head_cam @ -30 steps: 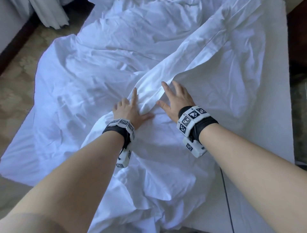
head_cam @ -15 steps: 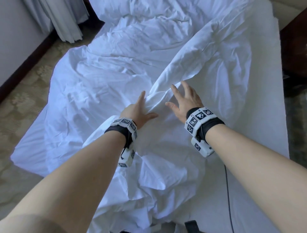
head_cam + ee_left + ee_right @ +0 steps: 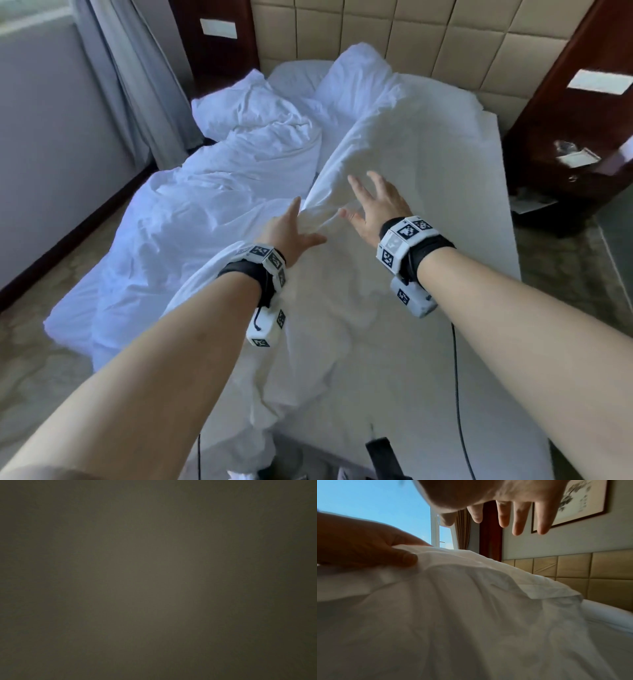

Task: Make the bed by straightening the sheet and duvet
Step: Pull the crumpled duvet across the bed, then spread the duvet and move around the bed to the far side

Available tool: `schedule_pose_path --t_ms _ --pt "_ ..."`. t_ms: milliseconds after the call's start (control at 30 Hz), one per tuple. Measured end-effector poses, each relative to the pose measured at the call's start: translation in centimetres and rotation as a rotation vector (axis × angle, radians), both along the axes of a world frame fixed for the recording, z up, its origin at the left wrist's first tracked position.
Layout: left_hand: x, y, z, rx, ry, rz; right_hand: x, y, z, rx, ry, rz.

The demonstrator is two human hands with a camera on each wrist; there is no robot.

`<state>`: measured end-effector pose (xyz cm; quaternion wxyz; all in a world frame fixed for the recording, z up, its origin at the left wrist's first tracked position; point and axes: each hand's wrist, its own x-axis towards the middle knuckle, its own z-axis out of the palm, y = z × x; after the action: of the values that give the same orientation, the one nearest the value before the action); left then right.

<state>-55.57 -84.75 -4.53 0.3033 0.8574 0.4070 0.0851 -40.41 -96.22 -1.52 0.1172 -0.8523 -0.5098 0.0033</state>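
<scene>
A crumpled white duvet (image 3: 212, 205) covers the left half of the bed and spills over its left edge. A long fold runs up the middle toward the pillows (image 3: 359, 78). My left hand (image 3: 287, 229) lies on that fold with fingers straight and thumb spread; the right wrist view shows the left hand (image 3: 359, 545) with its thumb pressing the cloth. My right hand (image 3: 373, 205) has its fingers spread just right of the fold; in its own view the right hand (image 3: 505, 507) hovers above the duvet (image 3: 471, 615). The bare white sheet (image 3: 479, 274) shows on the right. The left wrist view is dark.
A padded beige headboard (image 3: 428, 41) stands at the far end. A dark wooden nightstand (image 3: 565, 154) with small items is at the right. A grey curtain (image 3: 137, 85) and wall bound the left. A black cable (image 3: 455, 377) trails along my right arm.
Both hands have slid forward along the fold toward the headboard. My head has lifted, bringing the pillows and headboard into sight. The right hand now hovers off the cloth.
</scene>
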Motion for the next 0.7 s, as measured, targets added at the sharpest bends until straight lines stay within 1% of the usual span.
schedule_pose_path --t_ms 133,267,400,467,600,700 --pt "1.9 -8.4 2.8 0.011 -0.038 -0.030 2.2 -9.0 2.3 0.022 -0.026 -0.067" --pt "3.1 -16.6 4.2 0.033 -0.045 -0.071 3.0 -18.1 3.1 0.060 -0.008 -0.159" --pt "2.8 -23.9 4.2 0.017 -0.062 -0.064 2.3 -27.2 3.1 0.074 0.003 -0.224" --pt "2.1 -27.1 3.6 -0.010 -0.056 -0.038 1.5 -31.1 2.7 0.039 0.023 -0.226" --pt "1.2 -33.4 2.8 -0.026 -0.047 0.013 0.8 -37.5 2.1 0.008 0.024 -0.200" --pt "2.4 -37.5 3.2 -0.012 -0.036 0.023 2.1 -41.3 1.9 0.010 0.025 -0.187"
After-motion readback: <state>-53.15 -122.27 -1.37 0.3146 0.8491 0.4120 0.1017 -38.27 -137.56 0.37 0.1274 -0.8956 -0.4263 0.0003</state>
